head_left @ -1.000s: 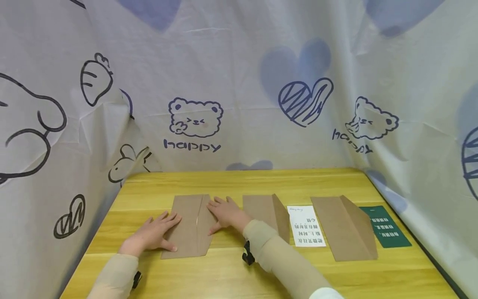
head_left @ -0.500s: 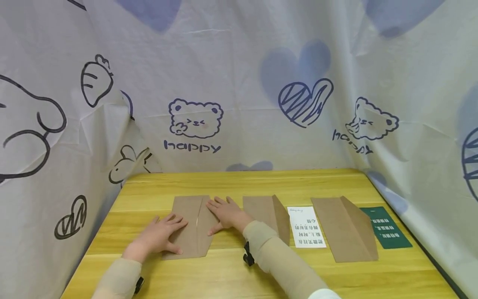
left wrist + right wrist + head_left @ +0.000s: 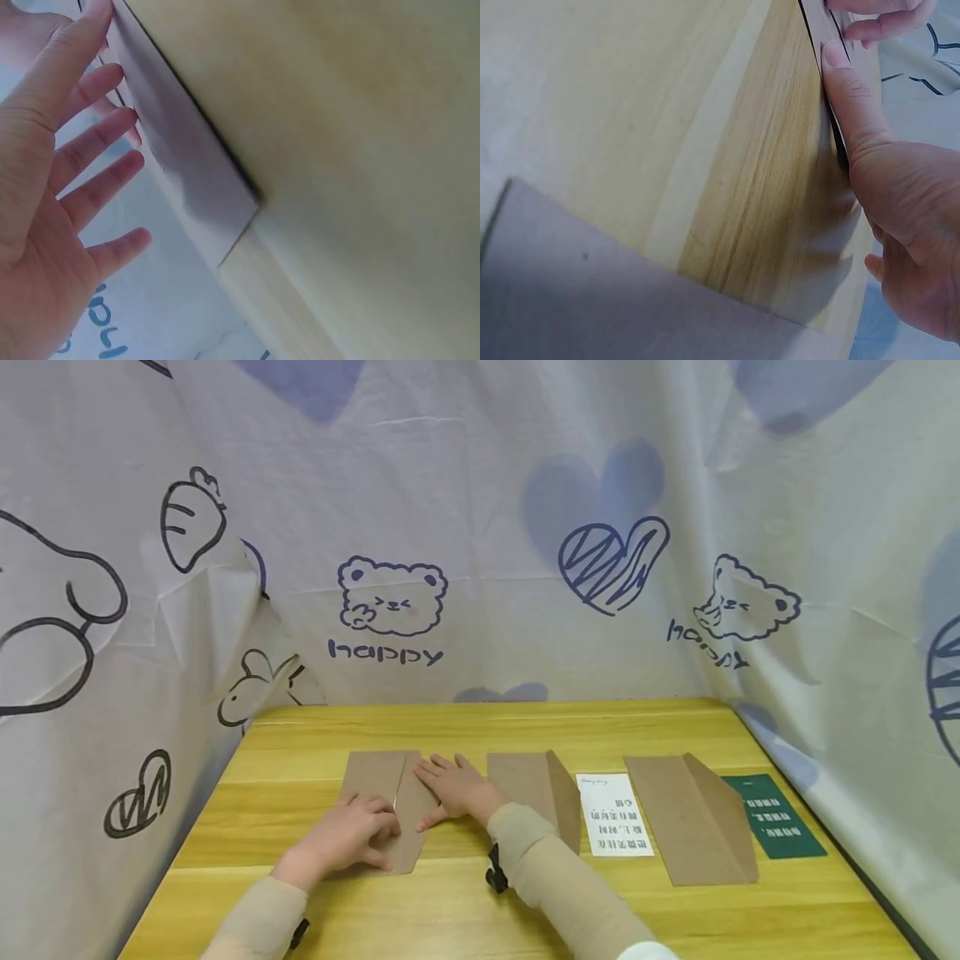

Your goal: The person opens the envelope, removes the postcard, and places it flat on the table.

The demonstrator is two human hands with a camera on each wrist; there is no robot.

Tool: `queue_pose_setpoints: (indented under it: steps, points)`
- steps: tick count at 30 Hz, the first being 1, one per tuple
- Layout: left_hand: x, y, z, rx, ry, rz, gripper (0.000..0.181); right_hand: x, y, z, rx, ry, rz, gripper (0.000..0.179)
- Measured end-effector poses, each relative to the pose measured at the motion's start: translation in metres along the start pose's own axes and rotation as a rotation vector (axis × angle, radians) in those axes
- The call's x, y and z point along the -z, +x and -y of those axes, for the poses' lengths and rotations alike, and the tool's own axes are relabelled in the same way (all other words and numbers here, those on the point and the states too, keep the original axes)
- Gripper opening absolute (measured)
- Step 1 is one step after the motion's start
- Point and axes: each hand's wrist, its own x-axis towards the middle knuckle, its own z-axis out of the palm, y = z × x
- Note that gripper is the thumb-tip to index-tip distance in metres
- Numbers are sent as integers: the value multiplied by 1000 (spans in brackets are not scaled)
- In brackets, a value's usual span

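Observation:
On the left of the table lies a brown paper envelope (image 3: 372, 772), its flap (image 3: 408, 835) on the right side, with a thin bright line along the seam. My left hand (image 3: 347, 837) is over the envelope's near part, fingertips by that seam and slightly bent. In the left wrist view its fingers (image 3: 101, 184) look spread and the thumb touches the envelope (image 3: 187, 165). My right hand (image 3: 456, 792) rests on the envelope's right edge with fingers extended. The right wrist view shows the thumb (image 3: 853, 97) lying along the envelope's edge.
A second brown envelope (image 3: 521, 777) lies right of my right hand, its flap open. Beyond it are a white printed card (image 3: 611, 814), a third open envelope (image 3: 682, 818) and a green printed card (image 3: 780, 817). A patterned cloth (image 3: 495, 527) hangs behind the table (image 3: 480, 910).
My left hand has slid right across the envelope, from its left edge to the seam, and its fingers have bent somewhat. My right hand has stayed in place.

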Motion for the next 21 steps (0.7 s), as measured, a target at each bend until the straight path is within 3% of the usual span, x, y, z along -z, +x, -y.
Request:
queue_pose_setpoints:
  steps: [8, 21]
  points:
    - [-6, 11, -5, -48, 14, -5, 36, -3, 2, 0, -5, -4, 1, 104]
    - [-14, 19, -2, -65, 22, 0, 41, -2, 2, 0, -16, 9, 15, 105]
